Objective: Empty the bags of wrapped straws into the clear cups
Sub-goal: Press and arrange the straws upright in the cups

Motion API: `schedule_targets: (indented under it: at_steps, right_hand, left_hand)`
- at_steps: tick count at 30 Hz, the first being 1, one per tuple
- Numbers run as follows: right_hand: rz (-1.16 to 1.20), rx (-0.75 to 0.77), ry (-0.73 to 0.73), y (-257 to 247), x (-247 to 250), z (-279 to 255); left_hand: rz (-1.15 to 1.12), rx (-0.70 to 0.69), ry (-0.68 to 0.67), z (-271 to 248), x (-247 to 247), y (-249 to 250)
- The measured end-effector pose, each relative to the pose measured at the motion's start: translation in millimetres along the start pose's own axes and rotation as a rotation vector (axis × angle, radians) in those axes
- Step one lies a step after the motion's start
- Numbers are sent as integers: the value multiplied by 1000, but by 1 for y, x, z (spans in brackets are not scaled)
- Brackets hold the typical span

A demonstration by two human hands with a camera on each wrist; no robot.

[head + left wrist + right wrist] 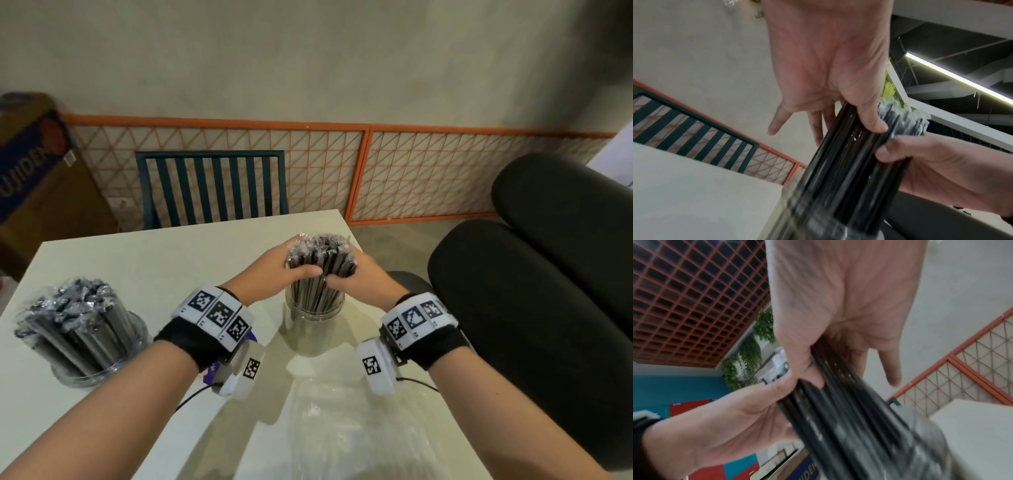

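Observation:
A bundle of wrapped black straws (320, 255) stands upright in a clear cup (313, 317) near the table's far right edge. My left hand (284, 270) grips the bundle from the left and my right hand (356, 277) from the right, thumbs meeting at the front above the cup rim. In the left wrist view my left hand (846, 128) wraps the straws (849, 170), thumb in front. The right wrist view shows my right hand (853, 378) holding the same bundle (849, 426). A second clear cup (102, 359), packed with straws, stands at the left.
A crumpled empty plastic bag (342, 428) lies on the white table (154, 260) between my forearms. A green slatted chair (212, 185) stands behind the table, a black padded chair (548, 274) at the right, a cardboard box (34, 171) at the far left.

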State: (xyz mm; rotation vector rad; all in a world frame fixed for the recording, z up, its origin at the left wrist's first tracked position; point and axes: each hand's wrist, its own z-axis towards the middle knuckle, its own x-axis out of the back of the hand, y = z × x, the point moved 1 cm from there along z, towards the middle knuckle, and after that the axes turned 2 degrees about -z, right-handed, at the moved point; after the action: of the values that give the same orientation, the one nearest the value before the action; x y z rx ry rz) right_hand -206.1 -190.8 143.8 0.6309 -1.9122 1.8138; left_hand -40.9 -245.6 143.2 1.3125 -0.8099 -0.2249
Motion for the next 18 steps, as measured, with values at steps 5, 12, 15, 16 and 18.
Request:
schedule_targets:
  at_steps: [5,12,15,16,18]
  right_hand:
    - [-221,-23,-287,7,9,5]
    - [-3,-23,-112,27,-23,-10]
    - [-3,-26,69,22,-30,-9]
    - [-4,-18,110,19,-27,-9]
    - [-19,9,152,12,-17,-7]
  left_hand:
    - [105,80,-185,-3,5,1]
    - [-140,94,-159,-8,-21,-23]
    - [-124,85,10,0,-25,-22]
    - [-93,78,78,3,-22,-19]
    - [-46,53,110,5,-13,-11]
